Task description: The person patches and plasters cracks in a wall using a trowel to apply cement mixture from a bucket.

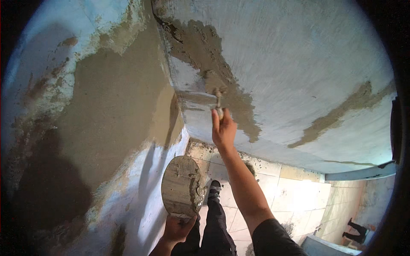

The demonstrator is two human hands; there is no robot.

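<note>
My right hand (pixel 224 130) is raised and grips the handle of a trowel (pixel 218 99), whose blade presses into wet brown mortar (pixel 222 81) on a pale wall near the corner. Lower down, my left hand (pixel 178 228) holds a round mortar-smeared board (pixel 181 186) by its lower edge, with a lump of mortar at its right rim. My dark trouser leg and shoe (pixel 215 187) show beside the board.
The left wall (pixel 115 102) carries a large brown plastered patch. A thin mortar streak (pixel 337 115) crosses the right wall. Pale floor tiles (pixel 294 192) lie below, spattered with mortar. Another person's legs (pixel 355 230) stand at the far lower right.
</note>
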